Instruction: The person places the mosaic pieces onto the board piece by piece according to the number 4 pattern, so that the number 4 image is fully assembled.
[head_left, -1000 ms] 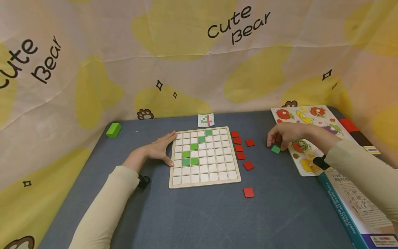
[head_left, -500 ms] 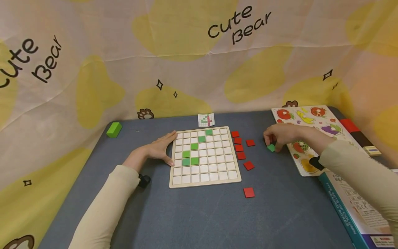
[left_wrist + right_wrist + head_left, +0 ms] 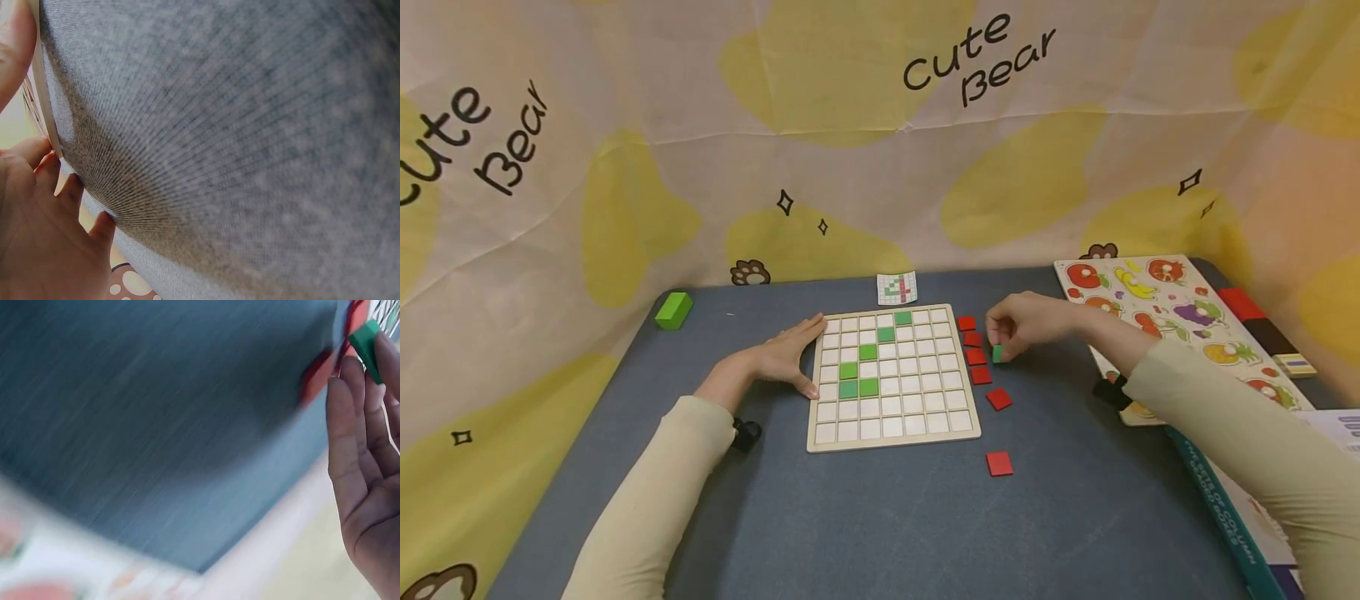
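Your head cam looks forward and down over the whole gray table [image 3: 887,517], taking in the grid board [image 3: 893,379] from a fair way back. The left wrist cam sits super close, skimming the table by the board's edge [image 3: 45,94]. The right wrist cam is blurry, close in on the green tile [image 3: 367,345], which the head view shares [image 3: 997,353].

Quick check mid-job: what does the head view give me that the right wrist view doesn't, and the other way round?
Only the head view shows the grid board with its five green tiles, the left hand flat against the board's left edge, the fruit puzzle and the green block.

Only the right wrist view shows the right hand's palm side close up, though blurred.

Both show the right hand pinching a green tile in a fingertip grip near the red tiles.
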Demonstrator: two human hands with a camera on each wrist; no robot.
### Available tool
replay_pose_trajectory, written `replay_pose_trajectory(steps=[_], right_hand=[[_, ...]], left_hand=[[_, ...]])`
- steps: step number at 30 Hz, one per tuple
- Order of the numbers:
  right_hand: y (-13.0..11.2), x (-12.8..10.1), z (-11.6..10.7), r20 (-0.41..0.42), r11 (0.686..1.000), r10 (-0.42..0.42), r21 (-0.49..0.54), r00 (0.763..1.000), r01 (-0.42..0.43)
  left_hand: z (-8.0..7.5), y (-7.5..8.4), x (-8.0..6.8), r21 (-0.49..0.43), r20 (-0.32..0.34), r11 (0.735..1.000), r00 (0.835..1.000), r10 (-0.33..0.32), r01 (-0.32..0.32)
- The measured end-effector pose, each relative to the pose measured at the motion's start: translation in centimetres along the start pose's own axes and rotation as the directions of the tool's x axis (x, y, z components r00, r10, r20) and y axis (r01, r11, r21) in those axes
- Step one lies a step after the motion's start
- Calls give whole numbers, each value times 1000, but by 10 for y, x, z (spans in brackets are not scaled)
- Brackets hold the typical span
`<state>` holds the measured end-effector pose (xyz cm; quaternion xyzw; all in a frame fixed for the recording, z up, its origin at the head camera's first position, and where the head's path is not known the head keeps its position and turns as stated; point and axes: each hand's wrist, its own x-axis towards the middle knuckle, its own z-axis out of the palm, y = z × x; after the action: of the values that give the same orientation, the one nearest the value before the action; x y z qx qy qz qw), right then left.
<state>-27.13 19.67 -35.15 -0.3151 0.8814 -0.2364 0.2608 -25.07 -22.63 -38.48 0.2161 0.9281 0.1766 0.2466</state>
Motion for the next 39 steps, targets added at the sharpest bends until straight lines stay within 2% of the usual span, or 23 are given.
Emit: replay_pose_trajectory(steps=[6,10,17,23,29,39], right_hand=[[-43,36,22,-70,993,-109,47,992,112],[-65,55,34,-97,986,-150,54,984,156],[-93,78,55,-104,985,-152,66,983,159],[-103,83,67,-124,988,-133,66,983,142],[-105,82,74,-138,985,-159,44,978,167],[-99,80,67,-136,984,-175,-58,975,169]], left_hand=[[0,-1,-1,0,0,1000,1000,3,-3],[0,-1,-1,-3,-2,1000,1000,11,-11],[-2,0,0,-1,-2,1000,1000,14,-14],[-1,-1,1,-9,0,1000,1000,0,0],[0,-2,1,-6,-1,1000,1000,-7,7],[0,-3,1,-5,0,1000,1000,4,-4]])
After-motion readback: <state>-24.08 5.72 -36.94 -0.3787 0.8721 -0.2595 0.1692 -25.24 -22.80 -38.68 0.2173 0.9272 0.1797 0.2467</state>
